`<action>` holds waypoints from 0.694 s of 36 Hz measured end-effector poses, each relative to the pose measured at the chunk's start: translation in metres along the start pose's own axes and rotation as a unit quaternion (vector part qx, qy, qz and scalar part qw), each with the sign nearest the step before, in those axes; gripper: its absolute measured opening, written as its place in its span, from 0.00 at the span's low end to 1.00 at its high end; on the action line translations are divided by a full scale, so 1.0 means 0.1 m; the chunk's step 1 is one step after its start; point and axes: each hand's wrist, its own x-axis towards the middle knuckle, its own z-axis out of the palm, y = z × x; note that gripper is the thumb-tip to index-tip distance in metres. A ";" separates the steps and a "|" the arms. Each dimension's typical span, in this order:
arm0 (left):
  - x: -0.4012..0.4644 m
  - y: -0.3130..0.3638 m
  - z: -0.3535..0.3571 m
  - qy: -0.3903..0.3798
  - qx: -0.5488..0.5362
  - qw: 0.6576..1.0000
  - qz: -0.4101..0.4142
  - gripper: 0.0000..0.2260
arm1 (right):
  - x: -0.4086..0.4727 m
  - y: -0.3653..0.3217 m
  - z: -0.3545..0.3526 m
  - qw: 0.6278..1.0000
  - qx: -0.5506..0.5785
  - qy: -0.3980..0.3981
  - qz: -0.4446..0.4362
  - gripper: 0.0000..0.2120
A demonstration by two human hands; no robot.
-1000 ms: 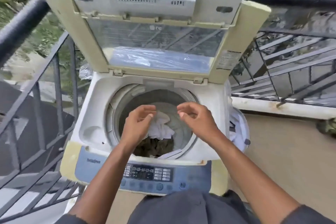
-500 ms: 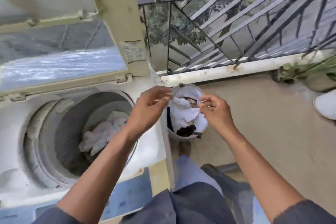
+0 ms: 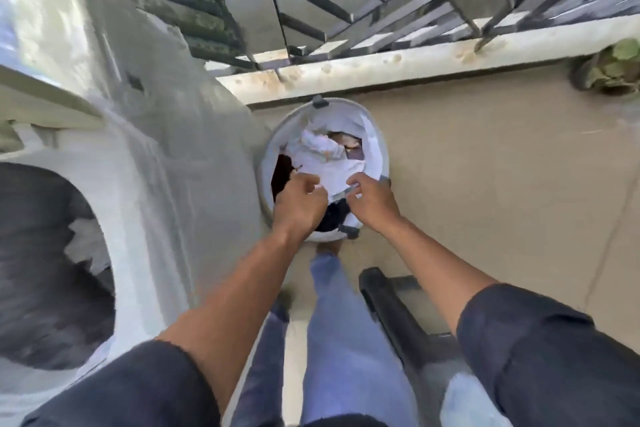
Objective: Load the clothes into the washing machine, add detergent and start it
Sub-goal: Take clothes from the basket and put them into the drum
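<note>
A round white laundry basket (image 3: 379,149) stands on the floor just right of the white top-load washing machine (image 3: 145,184). It holds a white garment (image 3: 332,166) on top and dark pieces (image 3: 282,173) underneath. My left hand (image 3: 299,204) and my right hand (image 3: 372,201) are both down at the basket's near side, fingers curled onto the white garment's near edge. The machine's drum (image 3: 41,288) is open at the left, blurred, with pale clothes (image 3: 86,246) lying inside. No detergent is in view.
A black metal railing (image 3: 311,10) on a stained concrete kerb (image 3: 415,59) runs behind the basket. A black bar frame (image 3: 391,315) lies on the tan floor by my legs in jeans (image 3: 339,322). Something green (image 3: 613,69) sits at the far right.
My view has swung from the drum to the basket on the right. Both hands have dropped from above the basket down onto the white garment in it.
</note>
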 end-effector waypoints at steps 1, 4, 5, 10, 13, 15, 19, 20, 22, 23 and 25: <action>0.11 -0.07 0.07 0.001 0.008 1.000 -0.010 0.23 | 0.15 0.07 0.08 1.000 -0.016 -0.016 0.000 0.15; 0.42 -0.23 0.23 0.014 0.007 0.999 -0.040 0.28 | 0.63 0.28 0.32 0.996 -0.058 -0.061 0.000 0.17; 0.51 -0.29 0.28 0.012 0.004 0.999 -0.052 0.26 | 0.78 0.34 0.39 0.995 -0.066 -0.071 -0.003 0.18; 0.95 -0.52 0.46 0.032 -0.011 0.995 -0.096 0.15 | 1.39 0.57 0.81 0.986 -0.125 -0.110 -0.006 0.29; 1.13 -0.62 0.52 0.041 -0.026 0.992 -0.119 0.08 | 1.62 0.66 1.05 0.980 -0.149 -0.130 -0.009 0.37; 1.22 -0.69 0.55 0.044 -0.044 0.990 -0.128 0.07 | 1.71 0.70 1.19 0.979 -0.161 -0.128 -0.015 0.38; 1.24 -0.78 0.56 0.047 -0.081 0.987 -0.133 0.11 | 1.73 0.70 1.30 0.987 -0.144 -0.066 -0.007 0.14; 1.21 -0.79 0.54 0.047 -0.086 0.987 -0.130 0.14 | 1.69 0.67 1.29 0.990 -0.128 -0.052 -0.002 0.08; 1.15 -0.78 0.51 0.051 -0.090 0.986 -0.129 0.16 | 1.62 0.61 1.26 0.994 -0.104 -0.033 0.000 0.15; 1.12 -0.77 0.50 0.051 -0.091 0.986 -0.132 0.17 | 1.56 0.58 1.23 0.995 -0.094 -0.025 -0.006 0.20; 1.05 -0.72 0.47 0.055 -0.097 0.985 -0.134 0.17 | 1.37 0.46 1.11 0.996 -0.080 -0.015 -0.019 0.23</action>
